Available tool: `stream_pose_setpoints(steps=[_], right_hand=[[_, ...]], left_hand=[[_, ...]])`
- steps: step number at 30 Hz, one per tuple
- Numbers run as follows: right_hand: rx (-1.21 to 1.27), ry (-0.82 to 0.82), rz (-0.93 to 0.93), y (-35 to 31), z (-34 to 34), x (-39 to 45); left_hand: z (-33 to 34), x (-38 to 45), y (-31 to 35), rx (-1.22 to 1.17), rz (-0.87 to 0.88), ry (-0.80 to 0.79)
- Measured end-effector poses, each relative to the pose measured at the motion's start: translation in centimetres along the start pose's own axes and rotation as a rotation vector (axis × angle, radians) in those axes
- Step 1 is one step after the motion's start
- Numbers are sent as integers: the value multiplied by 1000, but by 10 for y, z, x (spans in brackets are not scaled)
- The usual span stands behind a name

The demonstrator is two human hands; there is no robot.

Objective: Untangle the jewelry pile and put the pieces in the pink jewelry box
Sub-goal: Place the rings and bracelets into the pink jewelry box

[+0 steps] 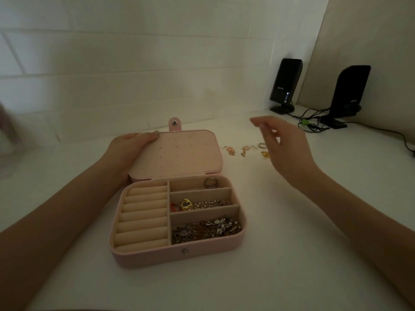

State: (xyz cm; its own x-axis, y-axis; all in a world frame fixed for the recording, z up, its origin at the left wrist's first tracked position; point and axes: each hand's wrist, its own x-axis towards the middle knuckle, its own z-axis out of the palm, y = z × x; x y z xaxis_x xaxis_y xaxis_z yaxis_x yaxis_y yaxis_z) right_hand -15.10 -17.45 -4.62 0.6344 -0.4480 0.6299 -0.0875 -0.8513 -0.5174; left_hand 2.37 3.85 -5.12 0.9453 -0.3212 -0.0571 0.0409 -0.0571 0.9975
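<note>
Two hands: left (131,143) on lid (177,153), right (285,147) hovering; two speakers (285,83).

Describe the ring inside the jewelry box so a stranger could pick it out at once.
Start at the open pink jewelry box on the white table. On its right side are three stacked compartments; look in the farthest one, nearest the lid. The plain silver band ring lies there alone, whereas the two compartments nearer the person hold chains and charms.
</note>
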Motion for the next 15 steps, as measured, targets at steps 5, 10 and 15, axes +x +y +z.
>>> stream_pose_setpoints(steps=[5, 10, 15], right_hand=[[-278, -279, 203, 58, 9, 5], [-353, -292, 215, 61, 14, 2], [-381, -172, 189, 60, 7, 0]], left_hand=[[0, -2, 0, -4, 9, -9], [0, -2, 0, -9, 10, 2], [0, -3, 0, -10, 17, -2]])
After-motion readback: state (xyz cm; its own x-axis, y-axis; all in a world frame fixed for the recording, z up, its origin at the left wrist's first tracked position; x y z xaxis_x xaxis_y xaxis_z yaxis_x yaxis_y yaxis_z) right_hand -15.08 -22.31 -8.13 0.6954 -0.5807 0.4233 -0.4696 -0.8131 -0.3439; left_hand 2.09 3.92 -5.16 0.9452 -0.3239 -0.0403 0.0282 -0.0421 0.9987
